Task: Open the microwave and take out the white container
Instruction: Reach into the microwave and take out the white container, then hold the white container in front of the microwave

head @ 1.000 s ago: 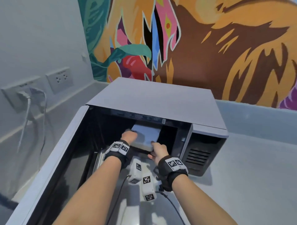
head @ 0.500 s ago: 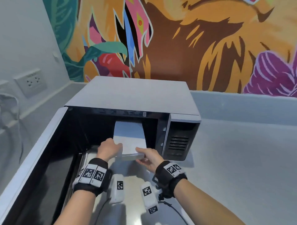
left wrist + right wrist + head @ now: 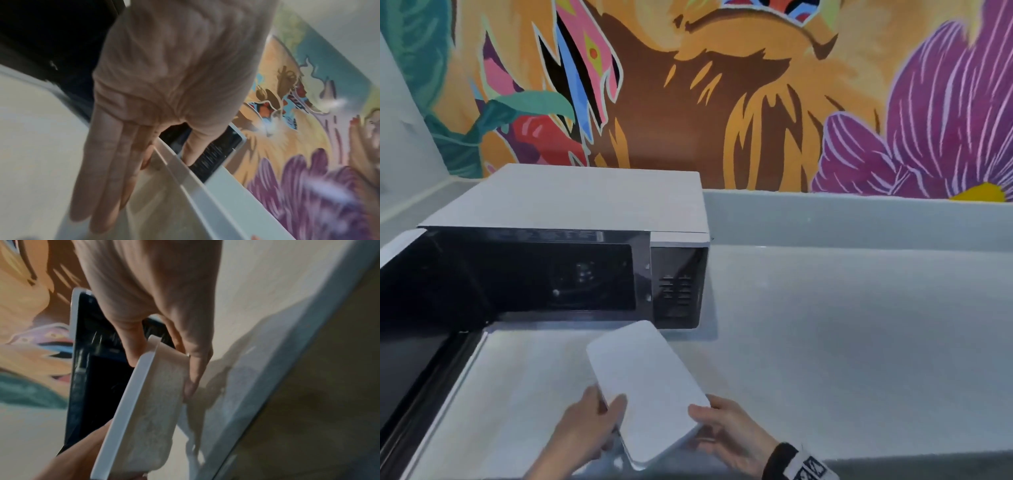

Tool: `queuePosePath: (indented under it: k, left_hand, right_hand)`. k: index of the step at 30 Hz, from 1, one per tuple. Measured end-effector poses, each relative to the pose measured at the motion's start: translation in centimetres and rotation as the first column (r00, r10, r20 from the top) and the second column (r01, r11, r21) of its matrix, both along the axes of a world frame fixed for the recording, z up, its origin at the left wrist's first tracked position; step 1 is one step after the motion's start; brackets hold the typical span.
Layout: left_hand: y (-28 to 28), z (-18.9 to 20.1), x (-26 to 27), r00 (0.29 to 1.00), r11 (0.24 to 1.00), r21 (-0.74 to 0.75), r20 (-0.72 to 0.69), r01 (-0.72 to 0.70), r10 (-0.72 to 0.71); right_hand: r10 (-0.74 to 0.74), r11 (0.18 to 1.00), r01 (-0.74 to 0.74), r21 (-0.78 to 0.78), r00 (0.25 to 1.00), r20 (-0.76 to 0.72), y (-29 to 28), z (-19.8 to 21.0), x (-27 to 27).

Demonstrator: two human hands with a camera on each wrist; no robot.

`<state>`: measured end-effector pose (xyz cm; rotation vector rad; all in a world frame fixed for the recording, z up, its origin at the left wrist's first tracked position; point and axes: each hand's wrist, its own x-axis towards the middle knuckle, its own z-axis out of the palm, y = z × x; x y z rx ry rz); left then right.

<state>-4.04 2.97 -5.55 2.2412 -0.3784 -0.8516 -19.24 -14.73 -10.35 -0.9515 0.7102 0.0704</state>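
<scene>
A: Holding the container (image 3: 647, 387) with both hands, clear of the microwave (image 3: 571, 246), above the counter (image 3: 859, 342) near its front edge. Cavity looks dark and bare; door (image 3: 417, 342) swung out to the left.

B: Grip?

A: Left hand (image 3: 585, 428) clamps the near-left corner, thumb on the lid, fingers (image 3: 107, 186) flat along the wall and underside. Right hand (image 3: 729, 435) clamps the near-right corner, thumb on top, fingers (image 3: 195, 369) curled down the side.

B: Orientation?

A: Long axis runs from the front edge toward the microwave's right front corner, slanted a little leftward. Far end points at the control panel (image 3: 678, 287). Lid side up; whether it sits quite level, cannot tell through the blur.

B: Step in hand?

A: Judged: removal essentially done, set-down remains. Keep it level, lower it flat to the counter right of the door, base touching evenly, and release both hands only once it rests. Both grips sit at the near end, so the far end may dip.
</scene>
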Motion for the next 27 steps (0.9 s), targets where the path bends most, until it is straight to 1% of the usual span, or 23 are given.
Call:
queuePosePath:
  k: [3,5,6,8,11,13,14,16,18,20,24,26,27]
  left_hand:
    - [-3.4,-1.6,-4.4,0.982,0.982,0.046,-0.055,0.181,-0.178]
    - [-6.3,-2.5,-7.0,0.95,0.951,0.039,-0.069,0.308,-0.305]
    - [-7.9,-2.8,-8.1,0.932,0.934,-0.004,-0.071,0.356,-0.355]
    - [-11.1,-3.4,-9.9,0.91,0.908,-0.124,-0.066,0.399,-0.409]
    - [-16.0,-4.2,-11.1,0.905,0.888,-0.292,-0.13,0.356,-0.406]
    - [-18.9,-5.1,-11.0,0.901,0.889,-0.34,-0.199,0.306,-0.386]
    - [-20.1,-5.3,-10.7,0.901,0.892,-0.354,-0.222,0.282,-0.373]
    - [-22.2,-5.7,-9.8,0.908,0.902,-0.353,-0.239,0.247,-0.343]
    - [-23.8,-5.8,-8.8,0.915,0.91,-0.346,-0.241,0.23,-0.323]
    - [-25.0,-5.9,-7.8,0.923,0.914,-0.343,-0.231,0.217,-0.306]
    - [-26.4,-6.3,-6.3,0.945,0.926,-0.342,-0.22,0.158,-0.242]
    - [-26.4,-6.3,-6.0,0.958,0.927,-0.349,-0.193,0.136,-0.213]
    - [-26.1,-5.5,-6.3,0.961,0.927,-0.342,-0.165,0.155,-0.221]
  right_hand:
    - [-0.076,0.997,0.076,0.004,0.997,0.019,-2.5,-1.0,-6.0]
    - [-0.184,0.983,0.184,0.014,0.982,0.037,-4.3,-1.3,-9.3]
    - [-0.234,0.972,0.234,0.007,0.971,0.05,-5.1,-1.2,-10.6]
    - [-0.293,0.953,0.297,-0.065,0.954,0.062,-6.9,-1.1,-12.0]
    - [-0.384,0.91,0.386,-0.15,0.922,0.042,-10.2,-1.4,-12.3]
    - [-0.444,0.88,0.444,-0.171,0.895,0.036,-12.5,-1.5,-11.5]
    - [-0.444,0.877,0.442,-0.187,0.895,0.031,-13.6,-1.5,-11.1]
    - [-0.415,0.878,0.405,-0.257,0.91,0.015,-15.5,-1.5,-9.9]
    - [-0.395,0.859,0.354,-0.369,0.918,-0.041,-17.0,-1.4,-8.6]
    - [-0.399,0.832,0.319,-0.453,0.913,-0.09,-18.7,-1.8,-7.1]
    - [-0.41,0.776,0.271,-0.57,0.903,-0.128,-20.6,-2.2,-4.9]
    - [-0.407,0.734,0.207,-0.647,0.897,-0.174,-20.8,-2.1,-4.2]
    - [-0.41,0.713,0.174,-0.679,0.889,-0.202,-20.7,-1.9,-4.1]
